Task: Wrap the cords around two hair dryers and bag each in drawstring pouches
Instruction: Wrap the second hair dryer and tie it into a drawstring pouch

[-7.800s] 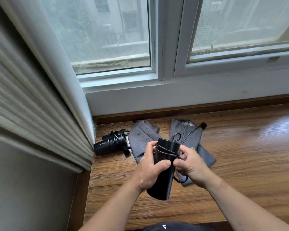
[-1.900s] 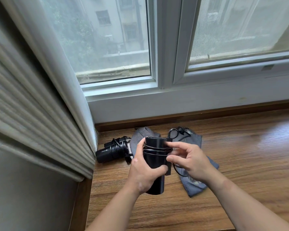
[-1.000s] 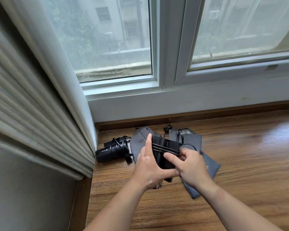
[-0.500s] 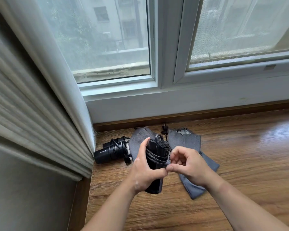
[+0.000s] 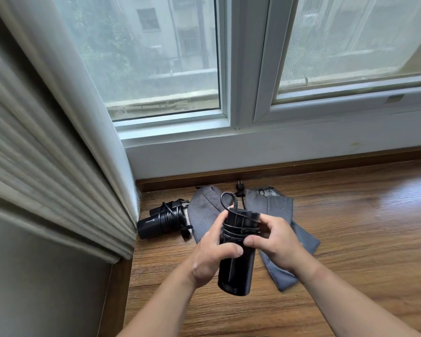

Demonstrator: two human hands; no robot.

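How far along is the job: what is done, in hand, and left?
Done: one dryer lies on the sill, cord wound round it. In hand: left hand and right hand grip the second dryer, its cord partly wound, plug end loose. Left: finish winding, then bag both; two pouches lie flat.

1. A home, at a window ledge: a wide wood-grain sill runs under white-framed sliding panes.
2. A pale pleated curtain hangs at the left.
3. Through the glass, an apartment block and trees show.
4. Household things lie on the sill: a corded dryer and grey pouches.
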